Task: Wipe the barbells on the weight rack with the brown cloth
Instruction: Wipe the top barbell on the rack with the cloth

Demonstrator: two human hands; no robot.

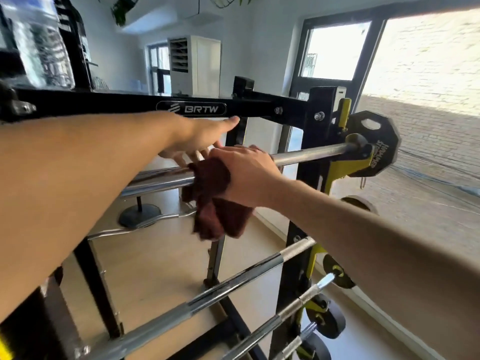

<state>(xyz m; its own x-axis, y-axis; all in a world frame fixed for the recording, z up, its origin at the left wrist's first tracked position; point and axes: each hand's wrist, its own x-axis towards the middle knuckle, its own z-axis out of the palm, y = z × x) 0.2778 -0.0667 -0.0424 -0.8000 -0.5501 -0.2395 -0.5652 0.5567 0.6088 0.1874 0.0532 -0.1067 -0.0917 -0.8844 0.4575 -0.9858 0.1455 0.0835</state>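
Observation:
A chrome barbell (pixel 309 153) lies across the top hooks of the black and yellow weight rack (pixel 322 110). My right hand (pixel 246 175) grips the brown cloth (pixel 215 203), which is wrapped over the bar's middle and hangs below it. My left hand (pixel 202 140) reaches over the bar just left of the cloth, fingers straight and spread, holding nothing. A black weight plate (pixel 381 144) sits on the bar's right end. Two more barbells (pixel 233 281) (pixel 291 314) rest on lower hooks.
The rack's black crossbeam (pixel 124 105) runs just above my hands. A curl bar (pixel 145 222) and a round black base (pixel 140 215) sit behind the rack. Small plates (pixel 327 318) hang at the lower right. A window and a brick wall stand on the right.

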